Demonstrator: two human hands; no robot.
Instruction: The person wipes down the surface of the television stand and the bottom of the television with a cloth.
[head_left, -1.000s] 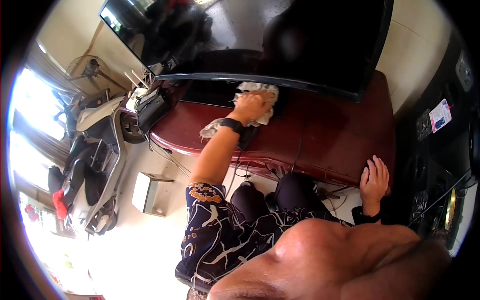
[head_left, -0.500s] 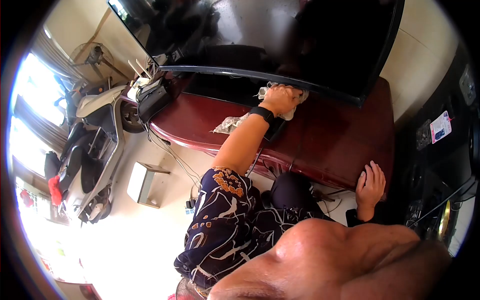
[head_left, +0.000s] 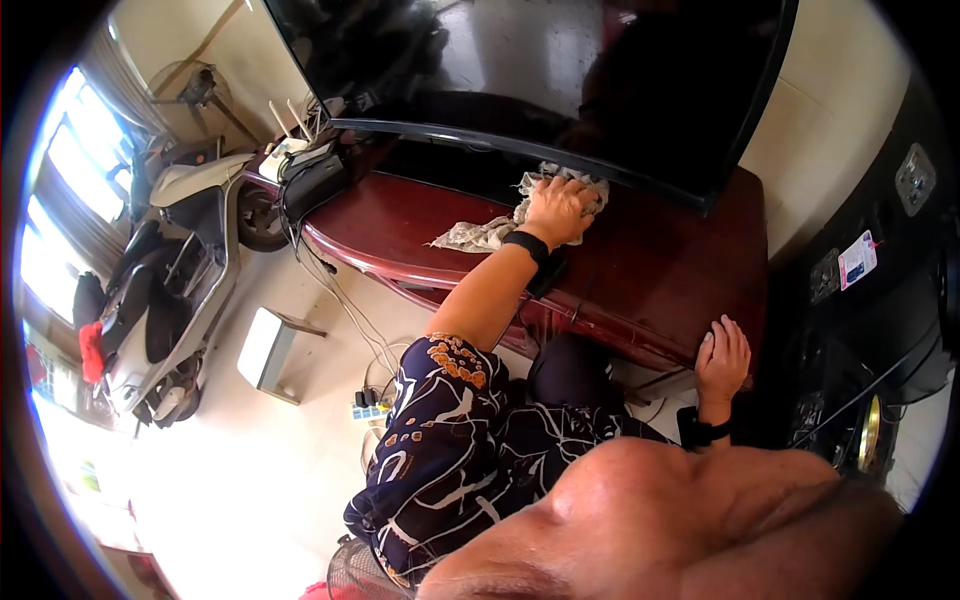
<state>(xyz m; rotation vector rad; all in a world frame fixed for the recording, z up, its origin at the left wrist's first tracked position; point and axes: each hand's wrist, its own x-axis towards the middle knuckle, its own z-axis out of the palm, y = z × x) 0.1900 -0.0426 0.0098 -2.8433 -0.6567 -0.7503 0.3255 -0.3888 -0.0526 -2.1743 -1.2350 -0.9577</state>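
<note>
My left hand [head_left: 558,210] presses on a crumpled pale cloth [head_left: 480,236], its fingers bent over the bunched part. The cloth lies on the glossy dark red stand [head_left: 650,270], below the lower edge of the large black television [head_left: 560,90], and one end trails to the left. A dark flat object [head_left: 546,276] lies by my left wrist, partly covered. My right hand [head_left: 724,358] rests palm down at the stand's right front edge, fingers stretched out, holding nothing.
A white router [head_left: 284,158] and a black box [head_left: 314,182] with cables sit at the stand's left end. A scooter [head_left: 160,300] and small stool [head_left: 266,350] are left, a power strip [head_left: 370,411] on the floor. A black speaker-like cabinet [head_left: 860,220] stands right.
My left hand has moved right along the stand with the cloth, then slightly back left. My right hand stays at the stand's edge. The view has shifted a little.
</note>
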